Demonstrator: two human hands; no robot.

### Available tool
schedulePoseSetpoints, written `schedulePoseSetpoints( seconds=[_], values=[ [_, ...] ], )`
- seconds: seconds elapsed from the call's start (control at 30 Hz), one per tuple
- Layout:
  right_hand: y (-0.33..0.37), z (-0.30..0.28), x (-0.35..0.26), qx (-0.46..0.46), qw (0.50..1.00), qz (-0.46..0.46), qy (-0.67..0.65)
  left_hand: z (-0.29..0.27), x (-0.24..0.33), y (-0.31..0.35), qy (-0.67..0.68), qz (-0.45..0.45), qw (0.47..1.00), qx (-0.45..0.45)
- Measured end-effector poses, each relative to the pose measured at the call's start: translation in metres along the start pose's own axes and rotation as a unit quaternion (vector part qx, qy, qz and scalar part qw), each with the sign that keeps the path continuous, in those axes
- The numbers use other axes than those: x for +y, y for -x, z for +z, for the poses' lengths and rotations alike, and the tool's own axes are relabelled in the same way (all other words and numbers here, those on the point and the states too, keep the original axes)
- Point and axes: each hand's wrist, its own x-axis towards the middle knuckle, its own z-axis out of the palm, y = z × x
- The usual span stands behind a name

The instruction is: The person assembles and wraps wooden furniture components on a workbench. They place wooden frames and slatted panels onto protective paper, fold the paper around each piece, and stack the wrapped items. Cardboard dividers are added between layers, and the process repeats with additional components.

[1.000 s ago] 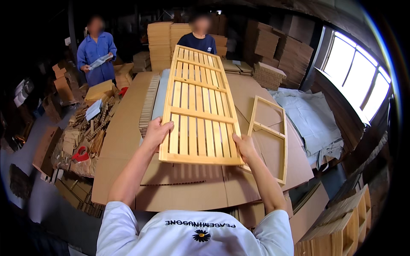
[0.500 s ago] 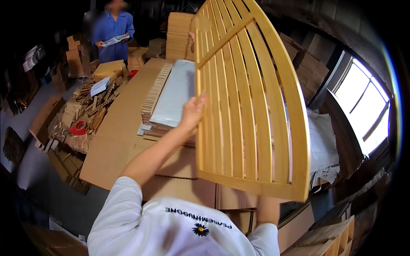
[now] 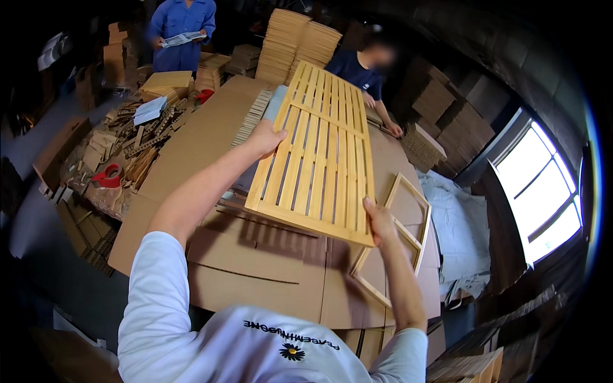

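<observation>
A slatted wooden panel point(image 3: 322, 153) hangs tilted in the air above the cardboard-covered table point(image 3: 255, 290), its far end higher in the picture. My left hand point(image 3: 265, 138) grips its left edge, thumb on top of the frame. At its near right corner my right hand point(image 3: 381, 221) holds the other edge. The fingers of both hands are partly hidden under the panel. Beneath it, a pale wrapped stack shows only in part. To the right of the panel lies an open wooden frame point(image 3: 418, 249) with a crossbar, flat on the cardboard.
A co-worker in dark blue point(image 3: 357, 67) reaches over the table's far side. Another in a blue work shirt point(image 3: 182, 29) holds a printed sheet. Wood scraps and a red tape roll point(image 3: 108, 177) lie at left. White sheeting point(image 3: 456, 223) stands at right, below the window.
The panel has swung down from nearly upright to a flatter tilt. My right hand, hidden behind it before, now shows at its right edge. The wooden frame and second co-worker have come into sight.
</observation>
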Motion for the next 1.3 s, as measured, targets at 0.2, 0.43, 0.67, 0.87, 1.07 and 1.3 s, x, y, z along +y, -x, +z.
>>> schedulePoseSetpoints(
  seconds=[0.2,0.43,0.67,0.87,1.07,1.3],
  values=[
    [-0.037,0.009,0.017,0.011,0.996,0.040,-0.073,-0.004,0.022,0.021,-0.337,0.040,0.937,-0.079],
    [-0.105,0.002,0.027,0.009,1.000,0.011,-0.007,-0.015,-0.014,0.015,-0.379,0.092,0.921,-0.010],
    [-0.132,-0.001,0.050,-0.001,0.999,0.009,-0.033,-0.024,0.020,0.026,-0.485,0.042,0.874,0.004],
    [-0.132,0.011,0.052,-0.012,1.000,0.002,0.007,-0.053,-0.051,0.062,-0.296,-0.003,0.954,-0.040],
    [-0.139,0.002,0.057,0.074,0.972,-0.053,0.215,-0.043,-0.056,0.064,-0.353,0.009,0.935,-0.016],
    [-0.126,0.023,0.026,0.131,0.792,-0.134,0.580,-0.046,-0.048,0.066,-0.230,-0.031,0.972,-0.033]
  ],
)
